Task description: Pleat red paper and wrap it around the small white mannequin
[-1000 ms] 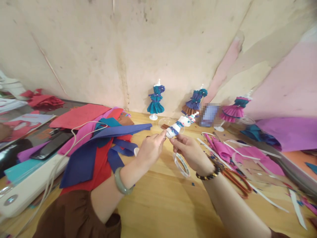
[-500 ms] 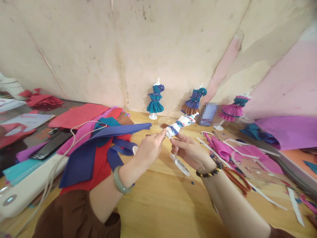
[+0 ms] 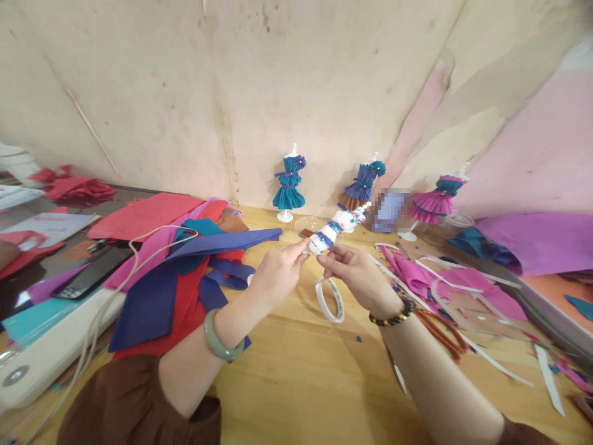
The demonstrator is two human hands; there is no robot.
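Note:
A miniature dress form (image 3: 340,222), white with blue and teal bands of fabric, is tilted with its neck toward the upper right. My left hand (image 3: 279,272) pinches its lower end between thumb and fingers. At the same end, my right hand (image 3: 359,272) is closed, thumb against fingers, on what looks like the free end of white tape. From there the roll of tape (image 3: 341,307) hangs below my right hand, its ring facing me. The exact contact of the right fingertips is partly hidden.
Three dressed miniature forms, one in teal (image 3: 289,185), stand by the wall. Blue fabric (image 3: 148,309) and a white power strip (image 3: 60,346) lie left. Orange-handled scissors (image 3: 442,334), pink scraps (image 3: 482,287) and white strips lie right. A clear dish (image 3: 301,224) sits behind my hands.
The roll of tape has swung round, from a slanted edge-on position to an open ring hanging more upright. The dress form is still held between my hands, with only a slight shift.

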